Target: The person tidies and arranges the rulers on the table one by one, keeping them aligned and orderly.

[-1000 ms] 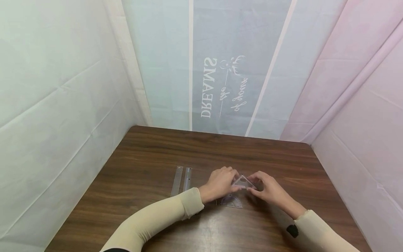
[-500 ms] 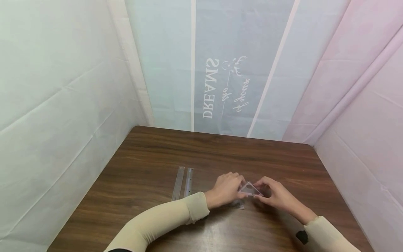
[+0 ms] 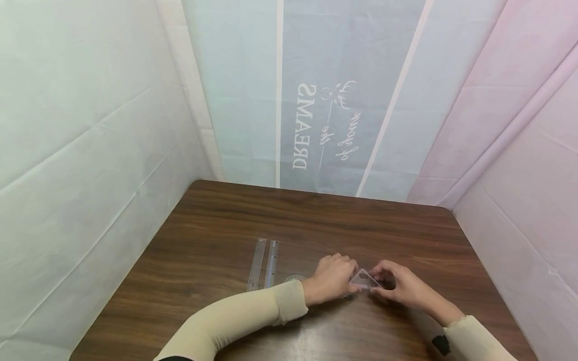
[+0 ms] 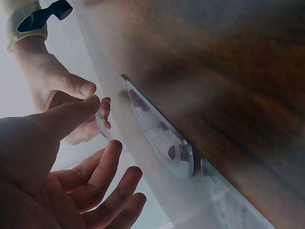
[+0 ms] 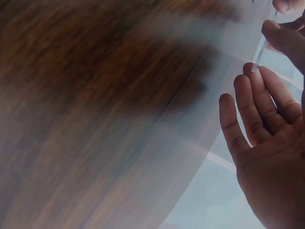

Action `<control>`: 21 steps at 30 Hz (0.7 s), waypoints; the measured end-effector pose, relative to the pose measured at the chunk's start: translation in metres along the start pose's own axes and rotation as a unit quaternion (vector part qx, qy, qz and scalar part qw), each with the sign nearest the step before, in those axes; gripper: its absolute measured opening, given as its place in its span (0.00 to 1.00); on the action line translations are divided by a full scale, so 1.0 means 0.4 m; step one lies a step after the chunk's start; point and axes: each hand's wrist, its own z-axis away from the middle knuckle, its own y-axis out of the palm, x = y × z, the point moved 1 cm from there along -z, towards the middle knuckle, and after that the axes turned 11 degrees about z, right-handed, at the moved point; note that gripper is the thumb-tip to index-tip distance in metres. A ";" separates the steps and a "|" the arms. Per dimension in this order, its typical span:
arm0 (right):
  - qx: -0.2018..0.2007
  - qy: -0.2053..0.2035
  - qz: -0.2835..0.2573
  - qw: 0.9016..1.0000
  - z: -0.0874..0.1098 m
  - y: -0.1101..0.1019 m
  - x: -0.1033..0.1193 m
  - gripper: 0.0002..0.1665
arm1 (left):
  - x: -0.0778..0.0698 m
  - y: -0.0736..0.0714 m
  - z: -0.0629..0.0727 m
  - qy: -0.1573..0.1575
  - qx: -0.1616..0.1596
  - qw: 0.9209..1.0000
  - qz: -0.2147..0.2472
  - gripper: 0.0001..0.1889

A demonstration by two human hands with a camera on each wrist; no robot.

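Observation:
A small clear triangular set square (image 3: 364,280) is held up between both hands, above the table. My left hand (image 3: 333,277) pinches its left corner; in the left wrist view the thumb and index finger grip it while the other fingers spread loosely. On its right corner, my right hand (image 3: 399,283) pinches with thumb and fingertips. Seen from the right wrist, the set square (image 5: 259,53) shows only as a thin edge. A clear protractor (image 3: 295,278) lies on the table, partly covered by the left forearm.
Two clear rulers (image 3: 256,264) lie side by side on the brown wooden table (image 3: 226,210), left of the hands. Low in the left wrist view lie a clear plastic piece with holes (image 4: 155,126) and another clear piece (image 4: 228,200). Fabric walls enclose the table.
Both hands have moved right and slightly nearer with the set square between them. The left hand and forearm now cover the protractor seen below them earlier, and another protractor's arc shows at left.

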 end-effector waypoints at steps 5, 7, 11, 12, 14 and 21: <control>0.021 0.005 -0.018 1.000 0.003 0.000 -0.011 0.19 | -0.017 0.005 -0.003 0.000 0.006 0.999 -0.031 0.18; 0.027 0.008 -0.022 0.999 0.005 0.000 -0.014 0.19 | -0.023 0.006 -0.004 0.000 0.011 0.999 -0.042 0.18; 0.038 0.013 -0.027 0.999 0.010 -0.006 -0.017 0.20 | -0.034 0.009 -0.007 -0.001 0.019 0.998 -0.054 0.19; 0.040 0.012 -0.027 0.999 0.011 -0.007 -0.018 0.20 | -0.036 0.010 -0.008 -0.001 0.021 0.998 -0.056 0.19; 0.043 0.008 -0.027 0.999 0.013 -0.009 -0.017 0.20 | -0.040 0.013 -0.010 0.001 0.024 0.998 -0.060 0.19; 0.047 0.000 -0.030 0.998 0.027 -0.010 -0.019 0.20 | -0.053 0.029 -0.008 0.005 0.026 0.997 -0.067 0.19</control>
